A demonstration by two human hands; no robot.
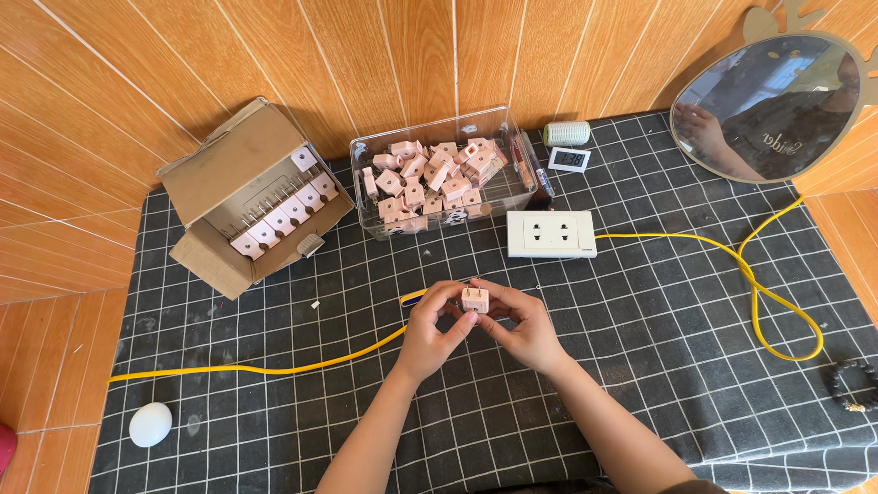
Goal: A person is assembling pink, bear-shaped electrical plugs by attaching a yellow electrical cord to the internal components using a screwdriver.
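Both my hands meet over the middle of the black grid-patterned mat (640,320). My left hand (430,334) and my right hand (523,327) pinch one small pink plug adapter (475,299) between their fingertips, held just above the mat. A white double wall socket (551,233) lies a little beyond my hands, with a yellow cable (759,293) running from it to the right. Another stretch of yellow cable (274,369) passes under my left hand toward the left edge.
A clear plastic box (445,174) full of several pink adapters stands at the back. A cardboard box (251,201) with rows of adapters lies open at the left. Also present: a white egg-shaped object (150,424), a thread spool (567,134), a small digital display (570,158), a mirror (768,105), a bead bracelet (855,382).
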